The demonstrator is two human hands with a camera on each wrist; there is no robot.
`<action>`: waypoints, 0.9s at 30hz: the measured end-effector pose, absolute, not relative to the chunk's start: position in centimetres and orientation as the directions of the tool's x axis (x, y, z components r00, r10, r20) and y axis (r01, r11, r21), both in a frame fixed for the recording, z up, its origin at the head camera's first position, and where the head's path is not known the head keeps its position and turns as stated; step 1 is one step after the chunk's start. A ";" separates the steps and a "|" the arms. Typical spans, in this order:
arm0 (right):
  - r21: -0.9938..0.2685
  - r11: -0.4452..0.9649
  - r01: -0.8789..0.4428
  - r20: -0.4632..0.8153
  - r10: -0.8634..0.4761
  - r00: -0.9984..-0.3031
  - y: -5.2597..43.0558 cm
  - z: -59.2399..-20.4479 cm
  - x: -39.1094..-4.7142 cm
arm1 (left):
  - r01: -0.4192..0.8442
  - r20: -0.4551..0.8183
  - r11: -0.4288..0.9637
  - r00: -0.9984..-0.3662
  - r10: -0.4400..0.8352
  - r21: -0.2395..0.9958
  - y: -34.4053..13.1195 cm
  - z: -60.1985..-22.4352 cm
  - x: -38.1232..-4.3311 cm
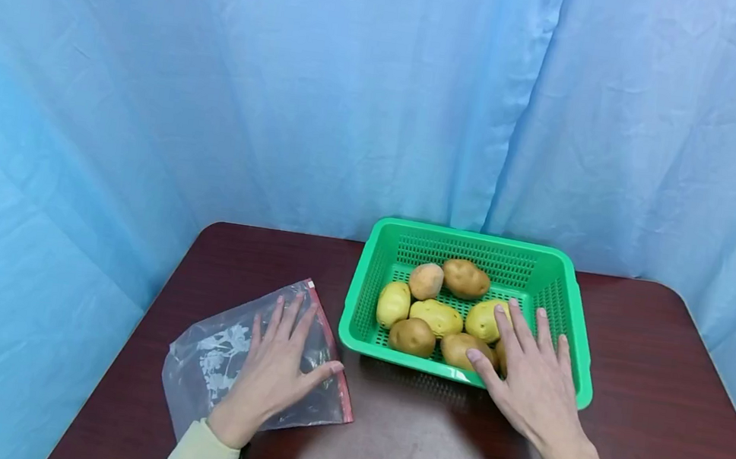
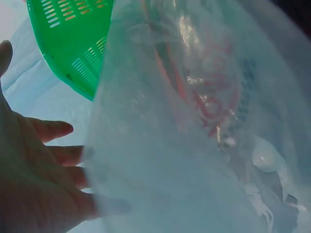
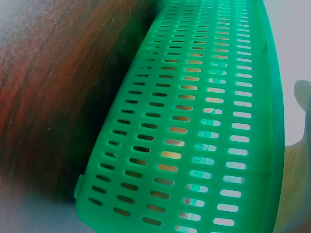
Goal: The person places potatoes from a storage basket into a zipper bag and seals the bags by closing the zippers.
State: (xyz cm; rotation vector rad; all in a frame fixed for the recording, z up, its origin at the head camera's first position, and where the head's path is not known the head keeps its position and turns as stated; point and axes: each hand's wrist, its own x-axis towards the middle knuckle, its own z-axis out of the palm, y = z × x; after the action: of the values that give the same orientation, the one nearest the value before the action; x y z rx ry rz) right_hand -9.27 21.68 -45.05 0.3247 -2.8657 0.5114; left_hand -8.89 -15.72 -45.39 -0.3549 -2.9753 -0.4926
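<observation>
My left hand (image 1: 278,371) lies over a clear plastic zip bag (image 1: 204,385), its fingers spread. The bag is flat, with a red strip along its right edge. In the left wrist view the bag shows red lettering, and it overlaps the fingertips (image 2: 70,155). Over the front right of a green plastic basket (image 1: 464,233) is my right hand (image 1: 537,392), fingers spread and holding nothing. Several potatoes are in the basket, among them a brown potato (image 1: 465,278) and a yellow potato (image 1: 436,317). The right hand partly covers those at the right.
The dark red-brown table (image 1: 395,455) has rounded back corners. Light blue curtains (image 1: 357,90) hang behind it and at both sides. The basket stands near the back edge, right of the bag. In the right wrist view its slotted wall (image 3: 262,145) fills most of the picture.
</observation>
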 end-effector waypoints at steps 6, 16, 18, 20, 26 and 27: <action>-0.317 0.914 -0.253 0.245 -0.178 -0.953 21.5 -45.0 -9.2 | 0.275 0.040 0.913 -0.960 0.276 0.301 -16.7 -45.4 -8.2; -0.318 0.914 -0.251 0.244 -0.177 -0.953 21.5 -44.7 -9.2 | 0.364 -0.113 0.893 -0.908 0.403 0.264 -18.4 -46.9 -7.8; -0.317 0.915 -0.251 0.244 -0.177 -0.953 21.5 -44.7 -9.2 | 0.381 -0.144 0.881 -0.891 0.431 0.281 -18.7 -47.2 -7.6; -0.315 0.916 -0.250 0.243 -0.177 -0.954 21.4 -44.7 -9.2 | 0.394 -0.175 0.872 -0.874 0.454 0.290 -19.0 -47.4 -7.5; -0.307 0.916 -0.257 0.251 -0.182 -0.951 21.3 -44.7 -9.2 | 0.436 -0.188 0.847 -0.844 0.503 0.304 -19.6 -47.9 -7.2; -0.307 0.916 -0.258 0.253 -0.183 -0.950 21.2 -44.7 -9.3 | 0.441 -0.180 0.844 -0.844 0.506 0.306 -19.7 -48.0 -7.3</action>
State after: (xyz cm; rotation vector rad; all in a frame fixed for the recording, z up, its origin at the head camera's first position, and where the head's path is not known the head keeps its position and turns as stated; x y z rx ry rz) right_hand -9.26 21.23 -44.65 0.3332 -2.8583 0.5008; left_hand -7.26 -19.74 -47.99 -0.8519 -3.2599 -0.4362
